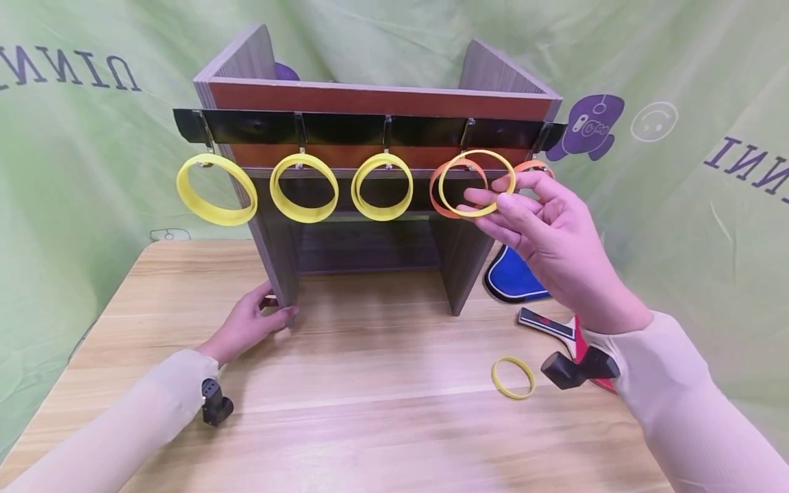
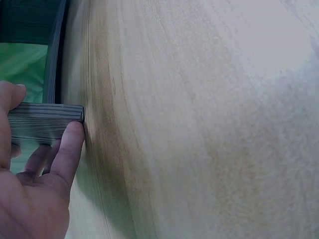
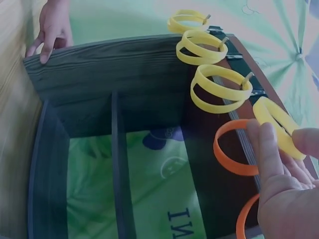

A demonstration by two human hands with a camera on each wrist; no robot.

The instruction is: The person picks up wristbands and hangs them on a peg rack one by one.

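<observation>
My right hand (image 1: 555,233) pinches a yellow wristband (image 1: 468,155) between thumb and fingers. It overlaps an orange wristband (image 1: 433,195) hanging from the fourth hook of a black strip (image 1: 345,128). Behind my fingers, a second orange wristband (image 1: 530,166) hangs at the right end, partly hidden. Yellow wristbands hang from the three hooks on the left, more than one on some, as the right wrist view shows. Low on the left, my left hand (image 1: 253,322) grips the front edge of the grey wooden shelf's side panel (image 2: 47,117), thumb and fingers on opposite faces.
On the wooden table (image 1: 370,424) a loose yellow wristband (image 1: 495,373) lies at the right. Beyond it are a table tennis bat (image 1: 545,325), partly behind my right wrist, and a blue case (image 1: 518,274). A green printed cloth (image 1: 74,150) hangs behind.
</observation>
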